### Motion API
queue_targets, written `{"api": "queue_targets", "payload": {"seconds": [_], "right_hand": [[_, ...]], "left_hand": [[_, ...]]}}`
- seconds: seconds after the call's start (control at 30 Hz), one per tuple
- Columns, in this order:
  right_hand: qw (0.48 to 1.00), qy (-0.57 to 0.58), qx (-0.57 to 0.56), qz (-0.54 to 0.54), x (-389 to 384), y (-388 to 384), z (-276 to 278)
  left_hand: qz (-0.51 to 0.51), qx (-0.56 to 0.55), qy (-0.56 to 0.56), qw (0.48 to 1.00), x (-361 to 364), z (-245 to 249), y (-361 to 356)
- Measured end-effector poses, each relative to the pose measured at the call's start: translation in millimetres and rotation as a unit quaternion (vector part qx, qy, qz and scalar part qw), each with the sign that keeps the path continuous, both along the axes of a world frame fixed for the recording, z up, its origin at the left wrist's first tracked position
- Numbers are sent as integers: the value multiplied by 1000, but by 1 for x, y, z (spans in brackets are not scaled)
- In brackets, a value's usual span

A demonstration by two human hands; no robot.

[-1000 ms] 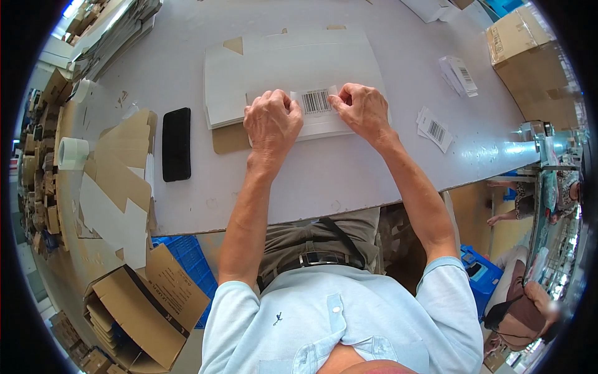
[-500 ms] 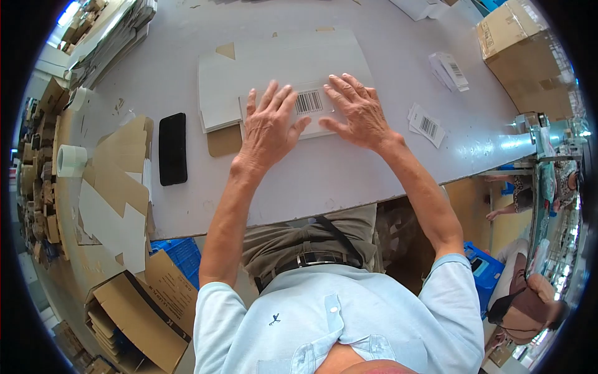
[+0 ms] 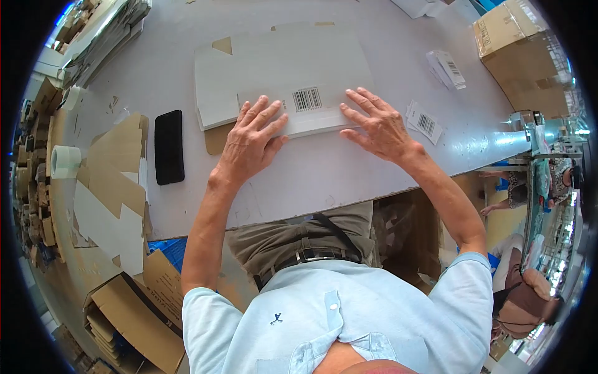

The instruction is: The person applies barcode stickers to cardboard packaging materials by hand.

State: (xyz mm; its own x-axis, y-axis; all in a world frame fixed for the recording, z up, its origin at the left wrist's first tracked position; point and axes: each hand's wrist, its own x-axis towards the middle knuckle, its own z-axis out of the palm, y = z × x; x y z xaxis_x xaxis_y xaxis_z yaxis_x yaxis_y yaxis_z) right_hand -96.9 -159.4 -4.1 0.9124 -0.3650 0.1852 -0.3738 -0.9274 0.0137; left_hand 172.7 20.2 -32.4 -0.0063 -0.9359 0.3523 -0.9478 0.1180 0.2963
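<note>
A barcode label (image 3: 307, 98) lies on the white cardboard (image 3: 280, 62), near its front edge. My left hand (image 3: 254, 134) rests with spread fingers on the front left part of the cardboard, left of the label. On the other side of the label, my right hand (image 3: 381, 126) is also spread, its fingertips at the cardboard's right front edge. Neither hand holds anything. A brown flap (image 3: 217, 139) shows under the cardboard beside my left hand.
A black phone (image 3: 169, 148) lies left. Loose labels (image 3: 425, 122) and a label stack (image 3: 446, 69) lie right, near a carton (image 3: 517, 56). Tape (image 3: 65, 162) and cardboard scraps (image 3: 118, 168) are at the far left. Other people are at the right edge.
My hands have moved apart, the left one leftward and down, the right one rightward and down. More of the surface around the barcode label shows between them. The view has shifted slightly.
</note>
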Motion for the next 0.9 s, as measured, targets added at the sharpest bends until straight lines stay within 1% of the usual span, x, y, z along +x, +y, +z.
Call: {"api": "queue_targets", "payload": {"seconds": [0.13, 0.17, 0.2, 0.23, 0.3, 0.33, 0.4, 0.43, 0.5, 0.63, 0.7, 0.73, 0.77, 0.8, 0.83, 0.87, 0.9], "right_hand": [[1000, 19, -9, 6, -6, -14, 12], [999, 33, 11, -2, -5, -18, 19], [998, 46, 31, -10, -4, -22, 26], [999, 46, 26, -10, 0, -28, 31], [985, -35, 142, -93, 13, -48, 40], [986, -36, 137, -92, 22, -61, 43], [969, -109, 177, -132, 44, -91, 45], [970, -110, 174, -131, 56, -104, 44], [982, -110, 104, -113, 82, -129, 39], [987, -96, 87, -92, 120, -165, 24], [997, -9, 43, -71, 137, -175, 20], [990, 55, 118, -58, 141, -174, 29], [996, -24, 47, 71, 133, -209, -11], [992, -30, 111, 53, 133, -194, 3], [990, -65, 83, 90, 130, -207, -12], [990, -59, 89, 88, 130, -205, -6], [991, -34, 112, 64, 133, -213, -10]], "left_hand": [[-10, -46, 86, 995, 8, -4, 3], [-12, -56, 115, 992, 12, -3, 1], [-12, -63, 115, 991, 12, -1, 0], [-12, -67, 122, 990, 11, 2, 0], [-13, -76, 127, 989, 11, 8, -1], [-17, -80, 143, 986, 11, 11, -1], [-20, -87, 159, 983, 11, 13, -2], [-19, -89, 161, 983, 11, 12, -2], [-17, -96, 160, 982, 12, 12, -2], [-17, -79, 169, 982, 13, 11, -4], [-16, -90, 176, 980, 15, 4, -1], [-12, -87, 159, 983, 15, 1, 1], [-18, -71, 164, 984, 15, -4, 2], [-12, -107, 115, 988, 14, -6, 5], [-13, -92, 116, 989, 13, -7, 8], [1, -112, 130, 985, 10, -11, 6], [12, -100, 129, 986, 9, -2, 9]]}}
